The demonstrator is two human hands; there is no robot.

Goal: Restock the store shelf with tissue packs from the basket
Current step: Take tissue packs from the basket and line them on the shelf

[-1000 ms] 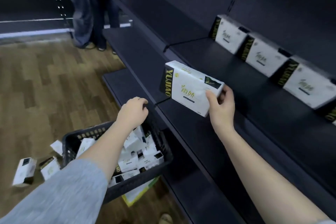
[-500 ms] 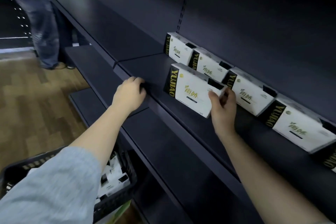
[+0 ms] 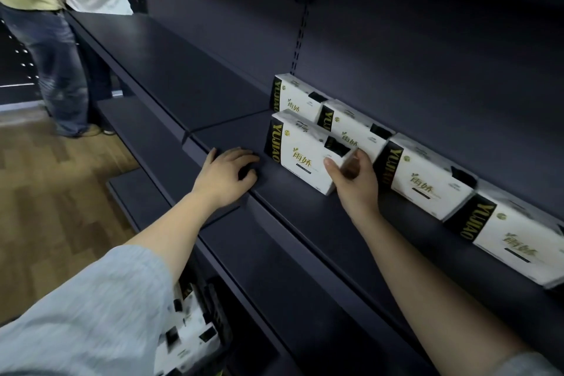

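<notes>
My right hand (image 3: 354, 181) grips the right end of a white tissue pack (image 3: 300, 152) with a black YUJIAO side. The pack stands on the dark shelf (image 3: 305, 210), in front of a row of several like packs (image 3: 427, 180) along the back wall. Fingers curled, my left hand (image 3: 227, 174) rests on the shelf's front edge, left of the held pack, and holds nothing. The black basket (image 3: 218, 319) with more tissue packs shows at the bottom, mostly hidden by my left sleeve.
Two people (image 3: 58, 40) stand at the far left end of the aisle on the wooden floor (image 3: 52, 207). The shelf's left section (image 3: 171, 70) is bare. Lower shelves (image 3: 274, 268) jut out below my arms.
The right hand carried the pack from mid-air onto the shelf, in front of the back row. The left hand rose from the basket to the shelf edge. The view lifted toward the shelf.
</notes>
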